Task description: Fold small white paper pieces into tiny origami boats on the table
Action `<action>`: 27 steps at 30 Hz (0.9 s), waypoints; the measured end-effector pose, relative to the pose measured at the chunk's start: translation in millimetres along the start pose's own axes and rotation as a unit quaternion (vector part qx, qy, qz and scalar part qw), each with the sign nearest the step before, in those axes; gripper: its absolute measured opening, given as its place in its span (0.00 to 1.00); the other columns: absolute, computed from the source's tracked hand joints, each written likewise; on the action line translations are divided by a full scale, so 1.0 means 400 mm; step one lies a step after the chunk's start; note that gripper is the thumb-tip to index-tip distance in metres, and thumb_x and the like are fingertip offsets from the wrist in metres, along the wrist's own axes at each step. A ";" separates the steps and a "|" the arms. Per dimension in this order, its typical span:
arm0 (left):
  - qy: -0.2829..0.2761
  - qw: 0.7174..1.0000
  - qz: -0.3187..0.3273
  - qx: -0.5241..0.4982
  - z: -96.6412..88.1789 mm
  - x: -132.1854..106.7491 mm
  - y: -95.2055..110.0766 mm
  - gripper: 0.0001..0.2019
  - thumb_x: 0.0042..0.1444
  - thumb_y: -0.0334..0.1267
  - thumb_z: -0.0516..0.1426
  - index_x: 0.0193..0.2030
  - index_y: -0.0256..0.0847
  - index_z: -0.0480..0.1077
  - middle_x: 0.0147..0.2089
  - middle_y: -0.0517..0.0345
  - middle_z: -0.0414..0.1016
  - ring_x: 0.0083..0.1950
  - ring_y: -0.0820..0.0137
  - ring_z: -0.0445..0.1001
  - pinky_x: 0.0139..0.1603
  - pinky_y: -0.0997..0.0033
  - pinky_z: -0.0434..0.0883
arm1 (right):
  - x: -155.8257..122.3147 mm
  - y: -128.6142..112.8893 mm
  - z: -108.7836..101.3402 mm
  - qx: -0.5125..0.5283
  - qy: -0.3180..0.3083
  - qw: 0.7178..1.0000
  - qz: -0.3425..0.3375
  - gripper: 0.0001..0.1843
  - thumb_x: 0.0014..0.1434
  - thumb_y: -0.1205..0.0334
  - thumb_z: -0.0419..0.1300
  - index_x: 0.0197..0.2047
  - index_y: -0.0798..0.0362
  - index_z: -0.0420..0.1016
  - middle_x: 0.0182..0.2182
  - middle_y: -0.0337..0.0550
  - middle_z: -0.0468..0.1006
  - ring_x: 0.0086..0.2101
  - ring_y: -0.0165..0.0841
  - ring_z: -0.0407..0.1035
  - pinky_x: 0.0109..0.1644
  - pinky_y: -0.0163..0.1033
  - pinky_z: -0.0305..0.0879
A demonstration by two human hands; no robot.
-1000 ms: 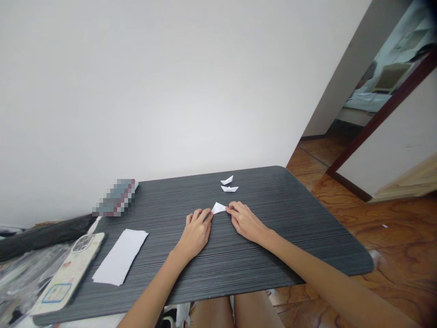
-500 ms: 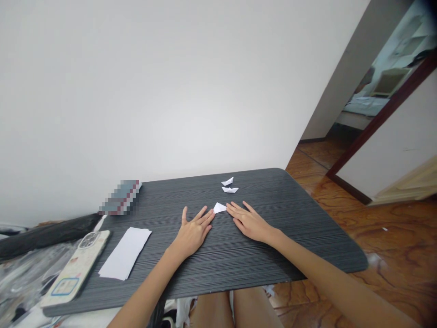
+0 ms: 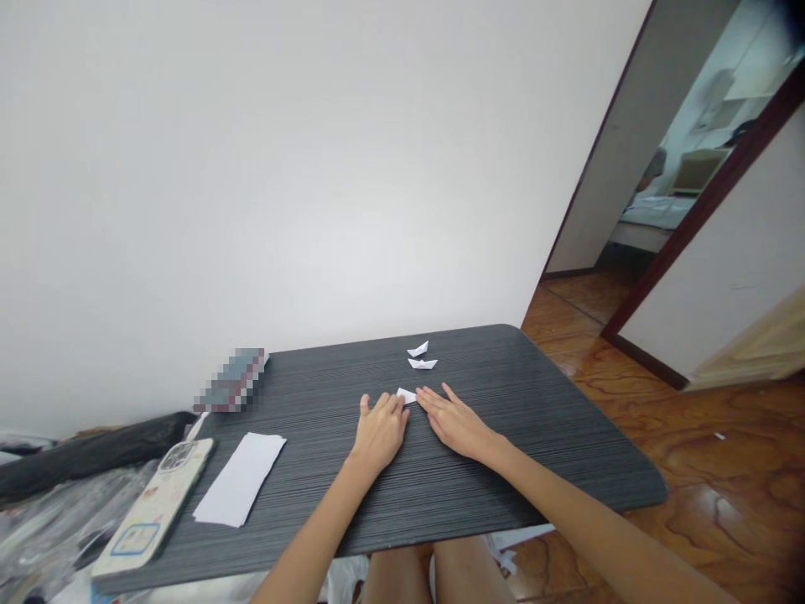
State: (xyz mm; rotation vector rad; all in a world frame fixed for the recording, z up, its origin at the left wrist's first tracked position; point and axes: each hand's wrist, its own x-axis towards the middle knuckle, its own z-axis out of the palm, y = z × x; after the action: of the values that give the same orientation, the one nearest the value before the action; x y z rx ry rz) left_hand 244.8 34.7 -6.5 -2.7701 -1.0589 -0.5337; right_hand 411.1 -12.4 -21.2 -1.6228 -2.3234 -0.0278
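Note:
A small folded piece of white paper [image 3: 407, 396] lies on the dark table between my two hands. My left hand [image 3: 381, 429] has its fingers bent over the paper's left side, fingertips at its edge and thumb sticking out to the left. The paper under those fingers is hidden. From the right, my right hand [image 3: 454, 421] lies nearly flat, fingers stretched out and their tips touching the paper's right corner. Just beyond the paper are two small white paper boats, the nearer boat [image 3: 422, 364] and the farther boat [image 3: 418, 349].
The dark wood-grain table [image 3: 327, 382] stands against a white wall. On its left side lie a stack of white paper sheets [image 3: 240, 480], a phone in a decorated case [image 3: 154, 507] and a blurred-out book-like object [image 3: 232, 380]. A black roll [image 3: 94, 453] and plastic wrapping sit beyond the left edge.
My left hand has moved right and its fingers have gone from spread to bent over the folded paper. My right hand stays at the paper's right corner. The view has shifted slightly.

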 end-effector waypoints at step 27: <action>-0.096 0.983 0.158 0.007 0.014 -0.002 -0.080 0.28 0.58 0.51 0.36 0.60 0.37 0.48 0.61 0.46 0.53 0.63 0.65 0.48 0.60 0.48 0.31 | 0.041 0.032 -0.005 0.035 0.004 0.993 -0.109 0.22 0.54 0.71 0.45 0.53 0.67 0.60 0.51 0.58 0.64 0.53 0.39 0.57 0.56 0.43 0.56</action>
State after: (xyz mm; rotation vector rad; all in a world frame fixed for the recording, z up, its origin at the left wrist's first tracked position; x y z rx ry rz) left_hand 224.4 59.5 -12.0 -2.9389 -0.6265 -0.2213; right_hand 418.3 6.8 -17.3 -1.3269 -2.4563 -0.0010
